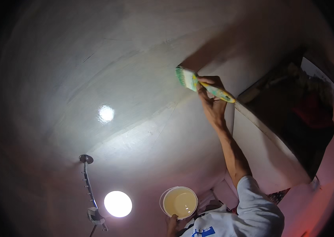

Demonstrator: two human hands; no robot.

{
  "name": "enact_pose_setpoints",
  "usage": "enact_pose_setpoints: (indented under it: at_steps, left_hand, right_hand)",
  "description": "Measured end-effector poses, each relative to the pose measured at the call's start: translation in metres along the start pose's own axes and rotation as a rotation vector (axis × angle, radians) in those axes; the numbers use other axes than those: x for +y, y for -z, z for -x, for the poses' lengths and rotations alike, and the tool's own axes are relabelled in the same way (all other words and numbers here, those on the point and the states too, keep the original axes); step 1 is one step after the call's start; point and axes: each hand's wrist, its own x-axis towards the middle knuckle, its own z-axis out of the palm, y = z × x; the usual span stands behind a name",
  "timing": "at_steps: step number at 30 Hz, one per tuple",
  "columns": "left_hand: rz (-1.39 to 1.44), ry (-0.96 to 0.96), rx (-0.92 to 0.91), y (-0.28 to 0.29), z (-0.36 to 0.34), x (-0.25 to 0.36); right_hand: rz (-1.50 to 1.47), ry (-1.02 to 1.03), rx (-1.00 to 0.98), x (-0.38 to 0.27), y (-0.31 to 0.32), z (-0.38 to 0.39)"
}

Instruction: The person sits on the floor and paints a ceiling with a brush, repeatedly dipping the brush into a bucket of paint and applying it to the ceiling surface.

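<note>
My right hand (213, 103) is raised and closed around the handle of a flat paintbrush (190, 80) with green bristles and a yellow-green, paint-marked handle. The bristles point left, against or very close to a smooth grey plastered surface (135, 75); I cannot tell whether they touch. Low in view, my left hand (172, 222) grips the rim of a round white bucket (167, 196), its thumb over the near edge. Pale yellowish liquid (180, 202) lies inside the bucket.
A bright round lamp (118, 204) shines at lower left, beside a metal rail with hooks (88, 181) fixed to the surface. On the right, a pale-edged ledge (269, 136) borders a dark recess with a red item (313, 110) in it.
</note>
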Motion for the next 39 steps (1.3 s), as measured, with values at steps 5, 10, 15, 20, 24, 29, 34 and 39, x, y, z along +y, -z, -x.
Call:
enact_pose_setpoints:
  at_steps: [5, 10, 15, 20, 24, 29, 34, 39]
  left_hand:
    - [0.18, -0.065, 0.008, -0.01, 0.019, 0.009]
    - [0.124, -0.047, -0.097, -0.007, 0.008, 0.015]
    - [-0.004, -0.027, -0.147, 0.009, -0.015, -0.001]
    - [-0.018, 0.002, -0.207, 0.053, -0.096, -0.059]
    - [0.023, 0.047, -0.193, 0.043, -0.073, -0.047]
    - [0.025, 0.027, -0.198, 0.016, -0.026, -0.007]
    - [0.013, 0.01, -0.207, 0.005, -0.022, 0.002]
    - [-0.023, 0.015, -0.199, -0.002, -0.018, 0.007]
  right_hand:
    - [0.198, 0.058, 0.215, 0.064, 0.082, -0.055]
    - [0.495, 0.262, 0.309, 0.059, 0.075, -0.081]
    - [0.37, 0.35, 0.104, 0.012, 0.009, -0.039]
    - [-0.069, 0.111, -0.023, -0.002, 0.018, -0.027]
    - [-0.264, -0.285, 0.075, 0.037, 0.061, -0.047]
    - [-0.117, -0.251, 0.202, 0.109, 0.132, -0.082]
    - [0.133, -0.086, 0.397, 0.139, 0.188, -0.104]
    - [0.316, 0.193, 0.32, 0.144, 0.152, -0.075]
